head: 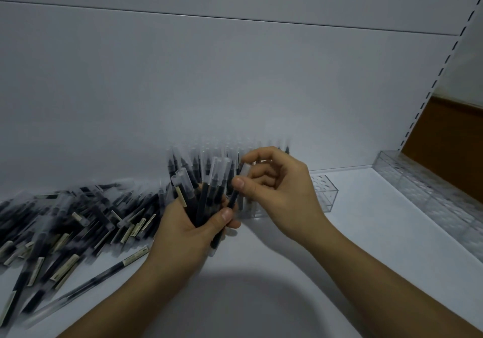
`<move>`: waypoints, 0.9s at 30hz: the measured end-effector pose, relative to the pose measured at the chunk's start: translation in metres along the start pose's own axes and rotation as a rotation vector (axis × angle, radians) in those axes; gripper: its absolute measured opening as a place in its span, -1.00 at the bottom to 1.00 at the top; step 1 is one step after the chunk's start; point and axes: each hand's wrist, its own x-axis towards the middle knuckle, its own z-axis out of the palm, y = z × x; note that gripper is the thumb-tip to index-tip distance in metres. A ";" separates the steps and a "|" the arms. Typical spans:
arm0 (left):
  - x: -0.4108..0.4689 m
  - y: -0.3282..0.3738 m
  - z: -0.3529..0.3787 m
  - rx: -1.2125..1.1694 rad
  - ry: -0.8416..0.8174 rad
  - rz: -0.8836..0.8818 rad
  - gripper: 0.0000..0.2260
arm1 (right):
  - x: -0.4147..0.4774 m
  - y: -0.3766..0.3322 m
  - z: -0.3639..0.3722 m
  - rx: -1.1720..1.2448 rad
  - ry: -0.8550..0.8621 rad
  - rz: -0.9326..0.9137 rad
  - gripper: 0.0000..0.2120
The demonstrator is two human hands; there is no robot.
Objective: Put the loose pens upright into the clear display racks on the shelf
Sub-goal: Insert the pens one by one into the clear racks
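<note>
As left hand grips pens, right hand seemingly pinches one pen

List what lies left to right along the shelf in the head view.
Pile of loose pens → left hand gripping a pen bundle → right hand pinching one pen → clear rack's empty end → long clear rack.

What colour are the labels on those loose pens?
Pale beige labels on dark pens; head view.

Pens black w/ clear caps, beige labels; racks clear; shelf white.
</note>
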 end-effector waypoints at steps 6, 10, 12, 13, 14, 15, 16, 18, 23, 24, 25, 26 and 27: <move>0.000 -0.007 -0.002 0.002 0.026 -0.008 -0.93 | 0.009 -0.013 -0.020 0.112 0.109 0.013 -0.75; 0.000 -0.007 -0.003 0.022 -0.007 -0.003 -0.86 | 0.016 -0.020 -0.035 0.163 0.170 0.036 -0.70; 0.000 -0.007 -0.003 -0.003 -0.009 0.001 -0.84 | 0.018 -0.020 -0.039 0.181 0.175 0.043 -0.67; 0.000 -0.008 -0.003 -0.014 -0.008 0.006 -0.84 | 0.019 -0.020 -0.041 0.185 0.183 0.046 -0.67; 0.000 -0.008 -0.003 -0.018 -0.007 0.011 -0.86 | 0.020 -0.020 -0.042 0.184 0.199 0.045 -0.68; 0.001 -0.008 -0.003 -0.011 -0.008 0.019 -0.86 | 0.021 -0.020 -0.044 0.180 0.219 0.040 -0.70; 0.001 -0.009 -0.003 -0.002 -0.006 0.030 -0.88 | 0.022 -0.020 -0.045 0.176 0.239 0.030 -0.74; 0.001 -0.008 -0.003 -0.003 -0.004 0.048 -0.88 | 0.023 -0.020 -0.048 0.170 0.273 0.007 -0.84; 0.001 -0.008 -0.002 -0.074 0.018 0.042 -0.93 | 0.027 -0.019 -0.058 0.132 0.343 -0.005 -0.90; 0.001 -0.008 -0.002 -0.099 0.025 0.039 -0.96 | 0.027 -0.019 -0.059 0.122 0.351 -0.010 -0.88; 0.001 -0.008 -0.002 -0.124 0.029 0.038 -0.97 | 0.028 -0.018 -0.061 0.108 0.357 -0.017 -0.88; 0.001 -0.008 -0.002 -0.135 0.028 0.040 -0.95 | 0.028 -0.018 -0.061 0.083 0.362 -0.029 -0.88; 0.000 -0.008 -0.002 -0.133 0.027 0.045 -0.90 | 0.028 -0.016 -0.061 0.054 0.364 -0.043 -0.89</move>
